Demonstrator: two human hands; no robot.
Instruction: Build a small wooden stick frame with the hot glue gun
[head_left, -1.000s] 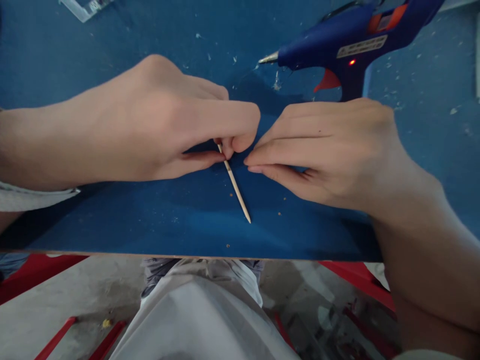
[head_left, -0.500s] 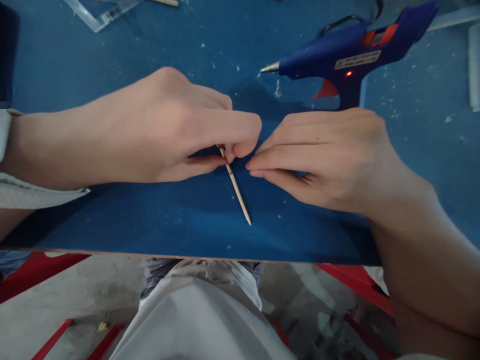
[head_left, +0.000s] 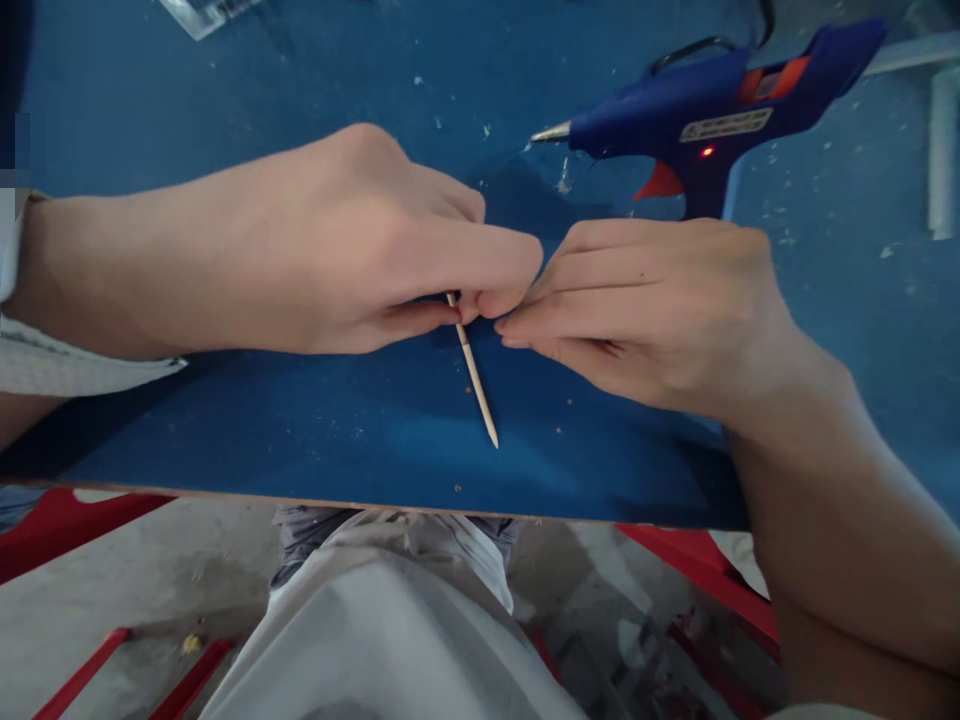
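Note:
My left hand (head_left: 397, 250) is closed, pinching a thin pointed wooden stick (head_left: 481, 392) between thumb and fingers. The stick's sharp end points down towards the near table edge, and its upper part is hidden under the hand. A darker mark rings the stick just below my fingertips. Close on the right, my right hand (head_left: 637, 310) has its fingertips pressed together beside the left fingers. Whether anything is between those fingertips cannot be made out.
A blue glue gun (head_left: 697, 120) with a lit red light lies behind my right hand, its nozzle pointing left. A clear plastic piece (head_left: 202, 15) is at the top left, a pale stick (head_left: 943, 155) at the far right. Glue bits and crumbs dot the blue tabletop (head_left: 300, 430).
My left hand has shifted slightly right, nearer my right hand, and the stick stands a little steeper. The whole view has also moved slightly. Both hands stay closed.

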